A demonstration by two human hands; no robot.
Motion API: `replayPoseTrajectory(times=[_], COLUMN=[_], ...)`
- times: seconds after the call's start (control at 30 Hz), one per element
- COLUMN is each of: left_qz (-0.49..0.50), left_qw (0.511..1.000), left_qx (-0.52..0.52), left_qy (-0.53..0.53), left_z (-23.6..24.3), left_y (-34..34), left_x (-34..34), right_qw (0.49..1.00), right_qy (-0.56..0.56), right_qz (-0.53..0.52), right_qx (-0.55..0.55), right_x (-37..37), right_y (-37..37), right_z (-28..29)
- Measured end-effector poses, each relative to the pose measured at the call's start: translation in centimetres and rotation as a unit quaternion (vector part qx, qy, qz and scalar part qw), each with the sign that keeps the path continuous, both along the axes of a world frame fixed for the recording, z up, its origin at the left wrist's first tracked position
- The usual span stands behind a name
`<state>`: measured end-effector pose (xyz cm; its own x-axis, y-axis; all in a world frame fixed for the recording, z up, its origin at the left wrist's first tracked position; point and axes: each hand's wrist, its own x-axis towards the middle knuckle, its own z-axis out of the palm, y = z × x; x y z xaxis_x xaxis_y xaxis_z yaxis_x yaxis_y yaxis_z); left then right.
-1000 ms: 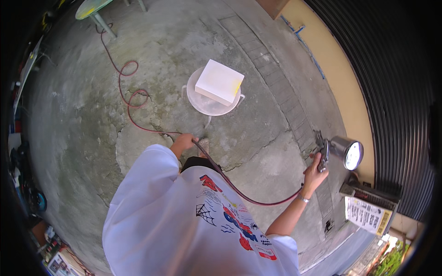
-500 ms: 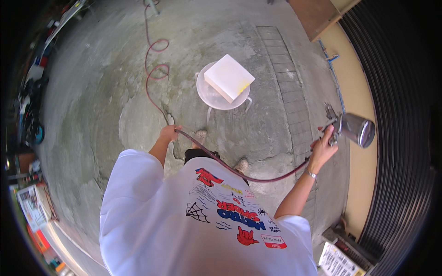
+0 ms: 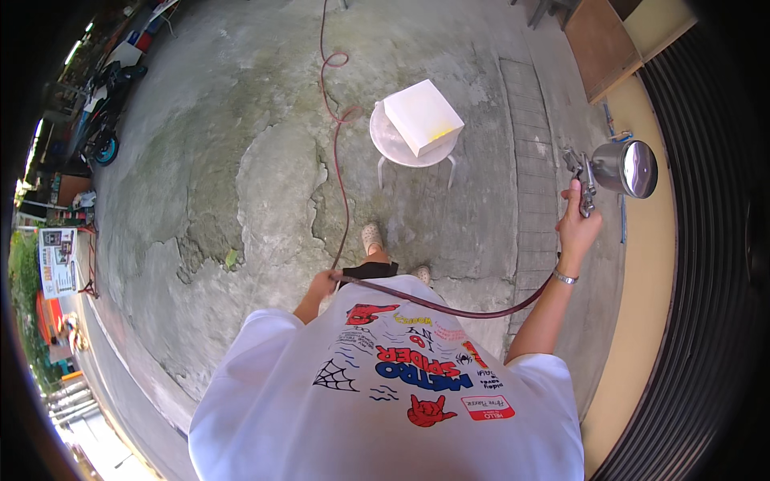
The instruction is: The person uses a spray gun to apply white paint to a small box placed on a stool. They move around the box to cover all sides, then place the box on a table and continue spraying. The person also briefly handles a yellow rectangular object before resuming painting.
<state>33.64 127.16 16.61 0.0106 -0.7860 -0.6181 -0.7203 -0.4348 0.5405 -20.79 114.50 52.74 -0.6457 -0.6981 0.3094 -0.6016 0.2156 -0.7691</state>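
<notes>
Our right-hand fingers (image 3: 574, 197) wrap around a metallic spray gun (image 3: 587, 183), its silver cup (image 3: 619, 168) just beyond them to the right. Our left-hand fingers (image 3: 323, 282) curl closed around a dark red hose (image 3: 449, 308). From these, one length sags toward the right-hand fingers; another loops ahead across the concrete floor (image 3: 257, 88). Ahead of and between both sets of fingers, we see a white box (image 3: 421, 111) on a round stool (image 3: 387, 144).
</notes>
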Motion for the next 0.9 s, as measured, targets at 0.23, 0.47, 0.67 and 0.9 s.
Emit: replayPoseTrajectory(times=[0.23,0.47,0.67,0.9], left_qz=[-0.142,-0.159,-0.233,-0.318], left_qw=[0.986,0.979,0.964,0.942], left_qx=[-0.072,-0.095,-0.114,-0.099], left_qy=[-0.058,-0.083,-0.061,-0.032], left_z=[6.7,7.7,6.7,3.2], left_y=[-7.2,-7.7,-9.0,-8.5], left_x=[-4.1,-6.3,-8.2,-7.8], right_qw=[0.995,0.997,0.997,0.988], right_qy=[-0.015,-0.074,-0.071,-0.146], right_qz=[0.082,-0.008,-0.026,-0.033], right_qx=[-0.047,0.02,-0.001,0.026], right_x=[-0.6,-1.4,-4.4,-4.0], right_y=[2.5,6.0,9.9,11.3], right_z=[-0.9,0.9,-1.9,-3.9])
